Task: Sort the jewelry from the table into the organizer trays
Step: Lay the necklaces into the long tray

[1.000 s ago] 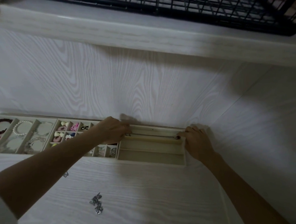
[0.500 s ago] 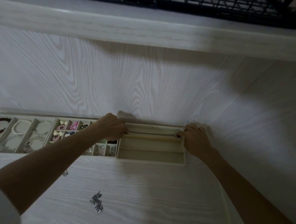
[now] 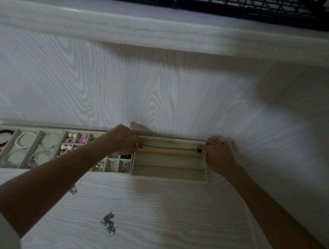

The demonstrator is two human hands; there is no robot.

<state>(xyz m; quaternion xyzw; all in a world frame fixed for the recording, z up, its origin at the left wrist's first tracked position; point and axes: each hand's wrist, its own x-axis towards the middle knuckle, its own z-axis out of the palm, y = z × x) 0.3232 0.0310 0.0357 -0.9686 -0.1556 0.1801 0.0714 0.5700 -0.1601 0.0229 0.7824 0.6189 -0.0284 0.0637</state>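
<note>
White wood-grain table (image 3: pixel 173 211) runs under my arms, with the trays against the wall at twelve o'clock and a loose silver chain (image 3: pixel 108 223) lying at six o'clock, nearer my left arm. My left hand (image 3: pixel 125 142) pinches one end of a thin necklace (image 3: pixel 170 148) and my right hand (image 3: pixel 217 156) pinches the other, fingers curled tight, so it hangs stretched between them over the far slot of the long tray (image 3: pixel 169 173). Its long axis runs nine to three, in line with that slot, so I judge it only needs lowering straight down before I let go.
</note>
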